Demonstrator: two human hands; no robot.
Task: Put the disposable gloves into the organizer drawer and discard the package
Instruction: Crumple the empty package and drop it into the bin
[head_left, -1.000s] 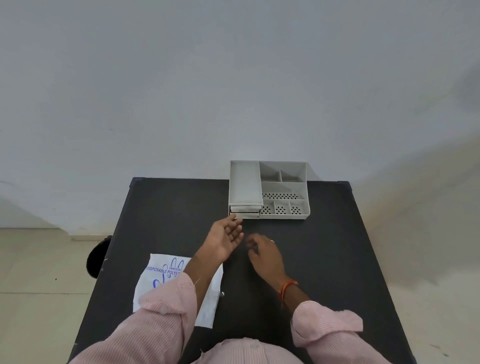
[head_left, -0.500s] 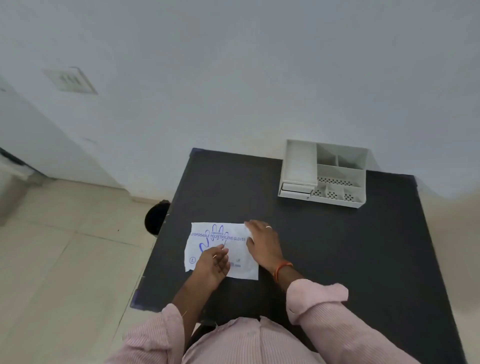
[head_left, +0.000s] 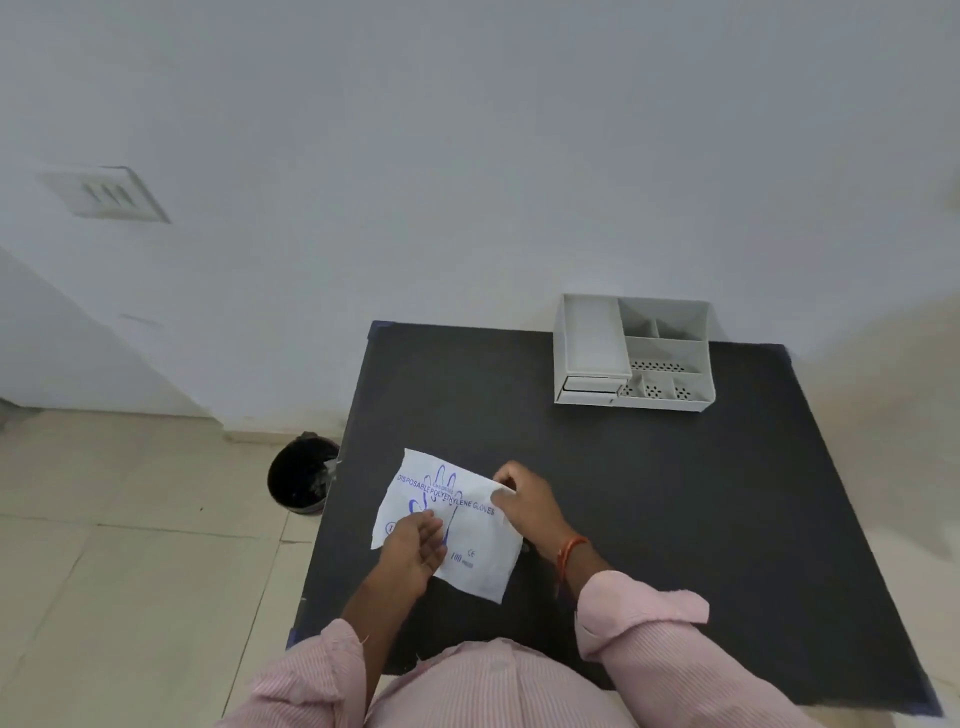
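A: Fingers (head_left: 503, 480) pinching what?
B: Right hand (head_left: 522, 506) pinches the pack's (head_left: 480, 569) far right corner; left hand's (head_left: 415, 548) fingers curl on its left half, by the table's (head_left: 675, 493) left edge.
A: And the drawer (head_left: 589, 387)?
B: Well apart, toward the far right corner. Pack's long axis runs left to right; right hand looks nearer the drawer.

Open counter between package and organizer
The counter (head_left: 649, 519) lies bare from the package (head_left: 480, 566) to the organizer (head_left: 592, 338), which stands at the far edge against the wall (head_left: 467, 182). The left hand (head_left: 413, 551) and right hand (head_left: 524, 506) cover the package's left and right sides. A bin (head_left: 298, 506) stands on the floor (head_left: 130, 571) just beside the counter's left edge.
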